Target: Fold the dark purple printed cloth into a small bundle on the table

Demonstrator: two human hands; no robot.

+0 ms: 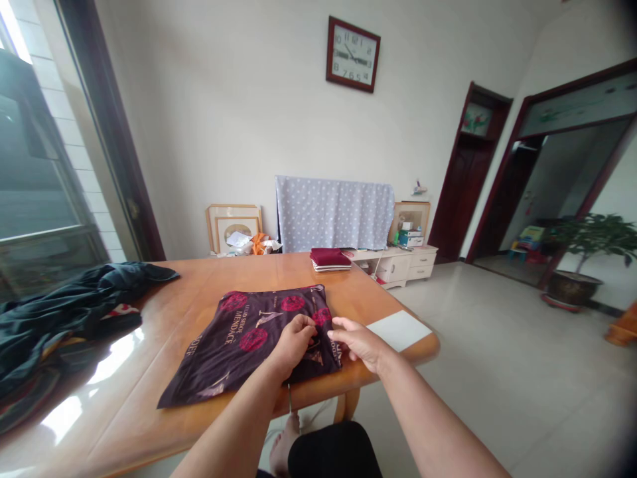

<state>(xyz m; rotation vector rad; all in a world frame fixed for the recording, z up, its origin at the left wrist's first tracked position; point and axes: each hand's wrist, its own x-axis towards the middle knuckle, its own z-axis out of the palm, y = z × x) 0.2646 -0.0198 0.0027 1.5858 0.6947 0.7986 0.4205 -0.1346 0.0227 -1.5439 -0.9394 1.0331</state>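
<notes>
Spread on the surface [371,292], close along the front edge and in from the front right corner: a dark printed cloth [209,365], with round pink-red motifs and pale lettering, MENDACE legible near the middle. Mostly flat, with small wrinkles at the right end.

Over that right end, left grip [293,342]: fingers curled, thumb and forefinger near one another at the fabric. Cannot tell a pinch there from a mere touch. Just beside, at the right edge of the printed cloth, right grip [362,342]: half spread, fingers bent toward left grip. Cannot tell any hold on the fabric.

Near the front right corner, just beyond right grip: a flat white sheet [401,330]. At the far edge, by the far right corner: a dark red folded stack [330,257], striped underneath. Toward the left side: a heap of dark garments [74,305]. Beyond the far edge: a dotted pale cover [333,212], draped, beside a low white cabinet [418,265].
</notes>
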